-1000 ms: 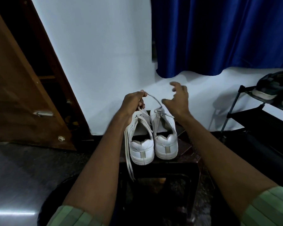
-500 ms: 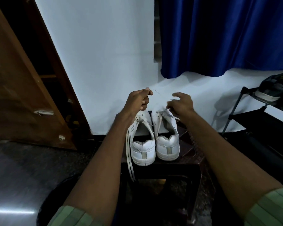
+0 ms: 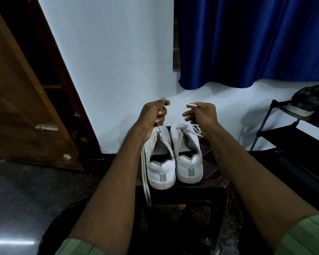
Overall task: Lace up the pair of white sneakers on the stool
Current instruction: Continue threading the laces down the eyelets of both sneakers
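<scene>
Two white sneakers (image 3: 175, 159) sat heels-first, side by side, at the near edge of the dark stool (image 3: 215, 183). Above the left shoe, the left hand (image 3: 153, 115) was curled tight round a lace (image 3: 145, 179) that trailed off the stool's left edge. The right hand (image 3: 203, 115) pinched a lace tip (image 3: 191, 105) over the right shoe

A pair of white sneakers (image 3: 175, 161) with white laces (image 3: 145, 181) is being shown on a dark brown stool (image 3: 210, 183). A deep blue curtain (image 3: 247, 43) is being seen against a white wall (image 3: 109, 61), beside a brown wooden door (image 3: 22, 107); pale green striped sleeves (image 3: 306, 236) are being worn.
</scene>
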Demonstrator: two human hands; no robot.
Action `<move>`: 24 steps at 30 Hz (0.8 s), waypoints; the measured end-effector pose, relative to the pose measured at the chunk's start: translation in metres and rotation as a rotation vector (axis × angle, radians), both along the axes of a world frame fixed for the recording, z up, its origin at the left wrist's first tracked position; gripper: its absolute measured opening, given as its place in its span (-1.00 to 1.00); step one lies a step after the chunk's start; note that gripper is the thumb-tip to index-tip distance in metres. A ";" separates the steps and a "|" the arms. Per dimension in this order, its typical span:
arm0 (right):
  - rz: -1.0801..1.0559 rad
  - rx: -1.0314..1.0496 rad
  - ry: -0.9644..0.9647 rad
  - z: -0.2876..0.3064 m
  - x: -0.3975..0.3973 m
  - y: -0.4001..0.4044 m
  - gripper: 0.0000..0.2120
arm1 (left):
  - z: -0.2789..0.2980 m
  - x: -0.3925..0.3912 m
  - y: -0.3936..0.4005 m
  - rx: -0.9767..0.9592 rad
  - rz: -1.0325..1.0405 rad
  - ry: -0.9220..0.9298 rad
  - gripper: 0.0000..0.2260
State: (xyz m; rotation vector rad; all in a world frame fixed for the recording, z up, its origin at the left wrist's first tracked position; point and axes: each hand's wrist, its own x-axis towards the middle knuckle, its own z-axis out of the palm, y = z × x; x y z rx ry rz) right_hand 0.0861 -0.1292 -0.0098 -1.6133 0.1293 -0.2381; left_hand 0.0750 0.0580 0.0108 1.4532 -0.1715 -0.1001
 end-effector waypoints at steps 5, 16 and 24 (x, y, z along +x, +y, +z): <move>0.154 -0.520 -0.081 -0.006 -0.009 0.010 -0.03 | 0.005 0.007 -0.005 -0.509 -0.073 0.187 -0.82; 0.554 -0.169 0.085 0.013 -0.026 0.012 -0.44 | -0.005 0.019 -0.015 -0.606 0.287 0.205 -0.80; 0.333 0.138 0.176 0.007 -0.014 0.006 -0.67 | -0.024 0.019 -0.004 0.493 0.633 0.221 -0.72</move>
